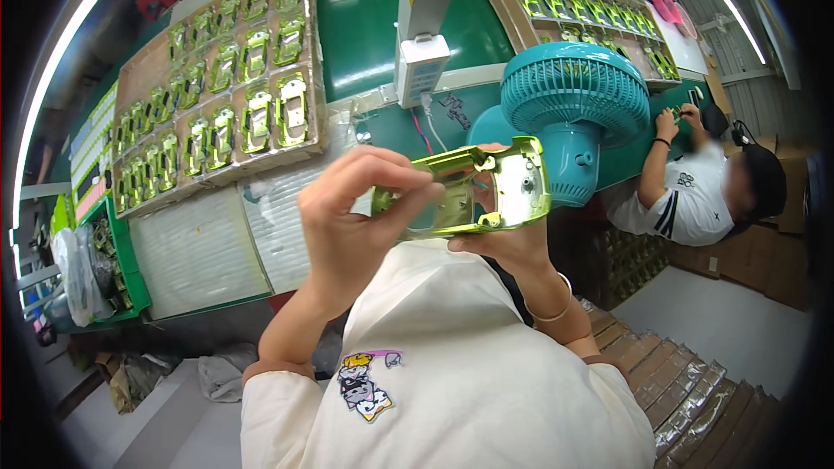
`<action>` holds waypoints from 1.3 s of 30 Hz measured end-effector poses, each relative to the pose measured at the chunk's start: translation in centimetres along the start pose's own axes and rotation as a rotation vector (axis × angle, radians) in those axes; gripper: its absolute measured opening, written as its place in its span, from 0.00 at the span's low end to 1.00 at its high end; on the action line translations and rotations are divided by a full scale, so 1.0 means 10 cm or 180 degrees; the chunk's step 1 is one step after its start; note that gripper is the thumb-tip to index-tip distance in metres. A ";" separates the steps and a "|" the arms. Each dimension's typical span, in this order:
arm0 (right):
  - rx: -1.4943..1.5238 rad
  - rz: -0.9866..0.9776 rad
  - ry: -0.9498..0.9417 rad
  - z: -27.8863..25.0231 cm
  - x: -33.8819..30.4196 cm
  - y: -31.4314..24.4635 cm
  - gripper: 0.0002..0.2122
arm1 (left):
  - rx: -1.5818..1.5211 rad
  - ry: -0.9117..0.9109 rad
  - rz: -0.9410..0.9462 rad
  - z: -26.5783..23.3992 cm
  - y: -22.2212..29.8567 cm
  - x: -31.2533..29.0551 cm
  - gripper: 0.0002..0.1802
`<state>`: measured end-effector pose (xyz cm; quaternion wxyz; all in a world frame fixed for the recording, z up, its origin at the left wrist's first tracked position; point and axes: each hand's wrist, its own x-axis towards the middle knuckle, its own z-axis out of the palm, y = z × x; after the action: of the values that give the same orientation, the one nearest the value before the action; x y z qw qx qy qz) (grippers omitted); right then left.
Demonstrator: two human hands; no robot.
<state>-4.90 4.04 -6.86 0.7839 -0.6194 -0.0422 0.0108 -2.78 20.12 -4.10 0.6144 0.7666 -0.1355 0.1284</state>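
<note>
Farthest left of my fingers, low along the bench edge, a clear plastic bag [78,274] hangs against a green bin [132,274] that has small dark and green parts in it. Nearer, beyond my left fingers and to their left, lies a cardboard tray [146,80], with rows of bright green shells standing in its compartments. Between that tray and me, just left of my left wrist, pale ribbed sheets [200,252] lie flat on the bench.

My left hand [347,204] is raised, thumb and forefinger brought close together in front of the left end of the green shell [523,191]. The fingertips are blurred, so I cannot tell whether they pinch something small or touch the shell itself. Straight ahead, beyond those fingertips, a white socket box [421,65] sits on a grey post, a white cable running down from it.

The shell is up in front of my chest, above my lap, its open middle turned toward me. My right hand [514,247] grips it from behind and below, thumb at its lower edge; a light bangle [560,304] circles that wrist. Past my right fingers stands a teal fan [573,91], and behind it another cardboard tray [504,0] of green shells. Farthest right, a co-worker [695,195] in a white top and dark cap works with both hands at the bench.
</note>
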 end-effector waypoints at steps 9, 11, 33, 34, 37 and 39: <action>-0.0146 0.0270 0.0036 0.11 -0.04 -0.11 0.30 | -0.0323 -0.0029 -0.0798 0.08 -0.06 -0.07 0.08; -0.0213 0.0155 -0.0025 0.10 -0.03 -0.06 0.30 | -0.0215 0.0008 -0.0745 0.09 -0.09 -0.10 0.08; -0.0565 0.0084 -0.0304 0.20 -0.16 -0.06 0.29 | -0.0037 -0.0017 -0.0721 -0.02 -0.10 -0.25 0.07; -0.0714 0.0000 -0.0275 0.21 -0.16 -0.07 0.28 | -0.0067 -0.0064 -0.0763 -0.02 -0.09 -0.24 0.07; -0.1237 -0.0422 -0.0191 0.22 -0.14 -0.10 0.28 | 0.0052 -0.0125 -0.0577 0.01 -0.08 -0.20 0.07; -0.1438 -0.0718 -0.0162 0.22 -0.13 -0.09 0.28 | 0.0452 -0.0081 -0.0037 0.01 -0.10 -0.17 0.08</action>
<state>-6.38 5.89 -5.54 0.6205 -0.7698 -0.1321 -0.0708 -4.01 20.30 -5.70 0.5574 0.8106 -0.1294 0.1244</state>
